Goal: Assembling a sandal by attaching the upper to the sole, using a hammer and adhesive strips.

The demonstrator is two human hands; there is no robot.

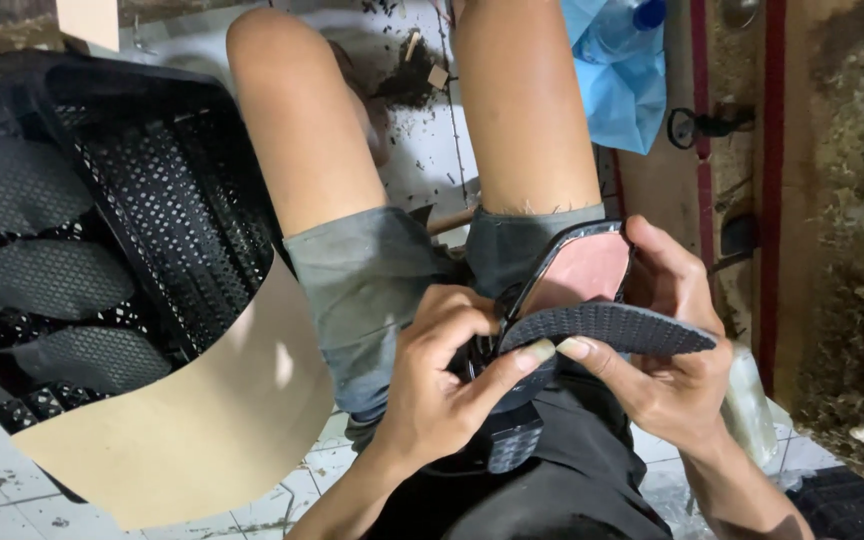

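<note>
Head view: the person sits with bare knees apart, both hands working over the lap.
Left hand [442,370]: curled, thumb and fingers pinching the near end of a black textured sole [607,328]; the thumb tip lies on the sole's edge.
Right hand [672,340]: wrapped around the sole from the far side, its thumb pressing the sole's edge just beside the left thumb, fingers curled behind the pink piece.
Black textured sole: held flat across the right thigh, between both hands, its patterned face up.
Pink insole piece [584,272]: black-rimmed, tilted up behind the sole, touching it at the near end; the right fingers rest on its rim.
Shorts [372,280]: grey-green, under the hands.
Black perforated crate [167,215]: on the person's left, holding several more black soles [47,278] stacked on edge.
Tan board [202,420]: lies under the crate's near corner.
Blue plastic bag [617,70]: on the floor beyond the right knee.
Floor [422,130]: pale tiles strewn with dark scraps.
</note>
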